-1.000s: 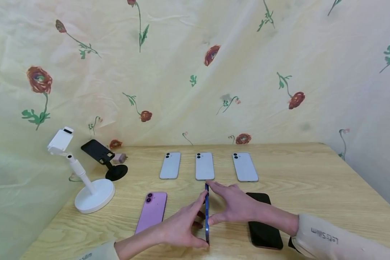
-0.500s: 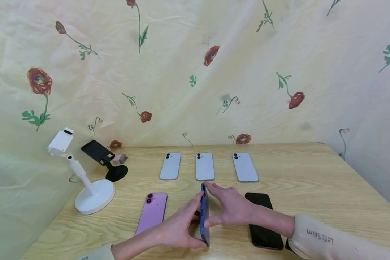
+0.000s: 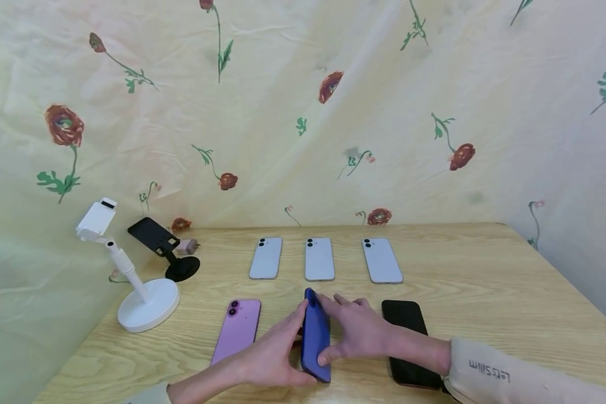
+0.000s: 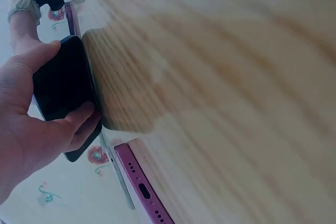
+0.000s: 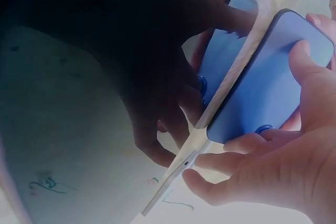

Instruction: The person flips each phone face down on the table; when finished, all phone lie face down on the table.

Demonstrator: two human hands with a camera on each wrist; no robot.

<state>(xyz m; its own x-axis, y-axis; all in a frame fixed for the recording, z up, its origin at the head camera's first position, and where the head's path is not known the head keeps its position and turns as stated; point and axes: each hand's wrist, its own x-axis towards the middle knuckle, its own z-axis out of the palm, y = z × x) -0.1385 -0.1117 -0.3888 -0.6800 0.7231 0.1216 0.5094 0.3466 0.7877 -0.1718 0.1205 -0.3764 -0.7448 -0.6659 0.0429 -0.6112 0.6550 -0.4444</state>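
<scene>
A blue phone [image 3: 314,336] stands tilted on its long edge between both hands. Its blue back leans up to the right in the head view, while the left wrist view shows its black screen [image 4: 60,82]. My left hand [image 3: 272,353] grips it, thumb at the near end, fingers toward the far end. On the right side, my right hand [image 3: 358,331] holds it with thumb and fingers over the back. Left of the hands lies a purple phone [image 3: 238,325], back up. Under the right forearm is a phone with a black screen [image 3: 404,317], partly covered.
Three pale phones, a left one [image 3: 266,258], a middle one [image 3: 319,259] and a right one [image 3: 382,260], lie in a row farther back. A white stand [image 3: 148,306], a black stand [image 3: 182,268] and a small pinkish plug [image 3: 187,247] stand at the left.
The blue phone was nearly edge-on; it has tipped over leftward so that its back now shows. Both hands have shifted slightly left with it.
</scene>
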